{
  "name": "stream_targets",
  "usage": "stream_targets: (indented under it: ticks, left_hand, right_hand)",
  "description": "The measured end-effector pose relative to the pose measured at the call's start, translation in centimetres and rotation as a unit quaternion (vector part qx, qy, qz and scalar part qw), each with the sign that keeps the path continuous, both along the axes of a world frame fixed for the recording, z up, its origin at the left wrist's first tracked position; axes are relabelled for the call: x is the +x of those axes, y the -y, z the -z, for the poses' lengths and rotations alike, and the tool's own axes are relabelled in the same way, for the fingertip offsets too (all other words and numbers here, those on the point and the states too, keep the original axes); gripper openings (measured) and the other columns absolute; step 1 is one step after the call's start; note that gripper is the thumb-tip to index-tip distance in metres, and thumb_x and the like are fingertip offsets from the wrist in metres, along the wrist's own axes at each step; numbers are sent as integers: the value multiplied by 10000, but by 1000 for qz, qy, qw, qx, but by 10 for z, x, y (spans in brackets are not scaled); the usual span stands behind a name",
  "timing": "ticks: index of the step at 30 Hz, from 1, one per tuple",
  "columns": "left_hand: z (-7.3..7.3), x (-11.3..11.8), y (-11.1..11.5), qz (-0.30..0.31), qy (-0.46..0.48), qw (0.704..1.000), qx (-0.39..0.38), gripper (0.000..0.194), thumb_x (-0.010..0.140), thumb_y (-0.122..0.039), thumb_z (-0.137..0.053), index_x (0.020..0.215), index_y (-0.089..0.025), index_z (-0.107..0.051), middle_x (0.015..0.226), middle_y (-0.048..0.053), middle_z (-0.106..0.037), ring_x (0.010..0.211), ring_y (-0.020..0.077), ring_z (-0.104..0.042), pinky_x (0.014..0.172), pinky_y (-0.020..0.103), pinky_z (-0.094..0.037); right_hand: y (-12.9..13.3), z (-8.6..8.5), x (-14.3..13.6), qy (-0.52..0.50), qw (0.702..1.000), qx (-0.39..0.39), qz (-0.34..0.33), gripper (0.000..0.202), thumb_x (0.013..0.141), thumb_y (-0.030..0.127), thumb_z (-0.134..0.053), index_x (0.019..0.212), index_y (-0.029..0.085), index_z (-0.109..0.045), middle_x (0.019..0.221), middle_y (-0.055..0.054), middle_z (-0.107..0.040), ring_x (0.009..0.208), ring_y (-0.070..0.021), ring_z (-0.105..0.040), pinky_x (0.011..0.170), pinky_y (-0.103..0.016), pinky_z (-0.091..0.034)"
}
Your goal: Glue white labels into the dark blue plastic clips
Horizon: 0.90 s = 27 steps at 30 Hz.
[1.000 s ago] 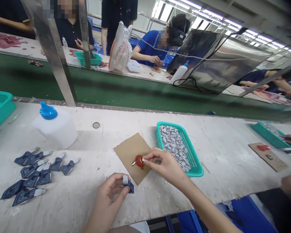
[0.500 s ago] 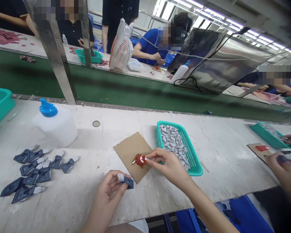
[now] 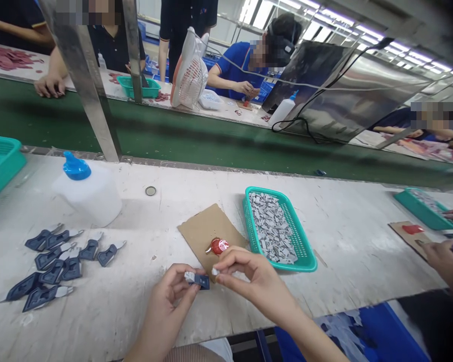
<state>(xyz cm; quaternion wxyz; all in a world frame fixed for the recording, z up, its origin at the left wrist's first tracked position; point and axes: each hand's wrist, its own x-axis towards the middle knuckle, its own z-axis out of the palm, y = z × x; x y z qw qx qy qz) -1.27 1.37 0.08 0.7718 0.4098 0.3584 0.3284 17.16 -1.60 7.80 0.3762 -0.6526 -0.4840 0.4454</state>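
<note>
My left hand [image 3: 173, 294] grips a small dark blue piece [image 3: 201, 280] with a whitish tip, just below the cardboard. Between the thumb and fingers of my right hand [image 3: 245, 276] is a small white piece [image 3: 215, 271], close to the right of the dark piece. A brown cardboard square [image 3: 200, 226] bears a shiny red blob [image 3: 218, 246], partly covered by my right hand. Behind that hand stands a green basket [image 3: 310, 254] full of small grey-white pieces [image 3: 274, 226]. Several dark blue pieces with pale tips [image 3: 53, 271] lie at the left.
A white bottle with a blue cap [image 3: 92, 193] stands at the left, near a green tray [image 3: 2, 168]. A bottle cap [image 3: 150, 190] lies behind the cardboard. At the right are a co-worker's hands [image 3: 447, 261], another basket [image 3: 419, 211] and cardboard. A metal post [image 3: 94, 100] rises behind.
My right hand has moved down and left from the red blob, bringing the white piece near the dark piece. My left hand has barely moved. Across the table, a person's hand now rests on the edge.
</note>
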Motion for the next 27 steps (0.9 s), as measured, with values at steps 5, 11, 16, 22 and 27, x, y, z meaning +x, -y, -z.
stream_targets:
  ticks: [5,11,16,22,27]
  left_hand:
    - [-1,-1,0,2,11,1000,0,141,881,-302,-663,960,-203,-601,1089,88,-739,1066,231,-676,950,340,-506]
    - [-1,-1,1,3,8,1000,3,133,877,-295,-668,947,-203,-604,1085,92,-742,1079,241,-673,945,339,-510]
    - [0,-1,1,7,0,1000,9,123,885,-292,-655,959,-211,-601,1070,74,-746,1061,223,-679,924,309,-515]
    - [1,-1,1,8,-8,1000,10,139,872,-305,-669,948,-200,-621,1072,91,-752,1056,241,-683,914,317,-521]
    - [1,-3,5,-18,-14,1000,9,142,849,-323,-694,924,-209,-652,1044,81,-767,1028,241,-695,899,313,-530]
  right_hand:
    - [1,11,-18,-63,998,6,-9,40,760,206,-740,800,199,-740,879,-35,-638,833,-167,-641,778,-295,-540]
    - [0,14,-19,-82,996,-14,-6,58,751,237,-755,794,199,-745,872,-33,-645,837,-171,-652,792,-307,-550]
    - [0,16,-19,-87,996,-18,-3,60,745,241,-761,785,199,-746,847,-28,-652,816,-168,-649,791,-306,-549]
    - [1,20,-19,-106,994,-27,3,62,723,223,-783,757,192,-742,839,-22,-641,818,-165,-652,795,-298,-538]
    - [4,24,-20,-148,988,-44,15,147,690,275,-831,740,189,-724,854,-32,-660,868,-187,-665,814,-312,-538]
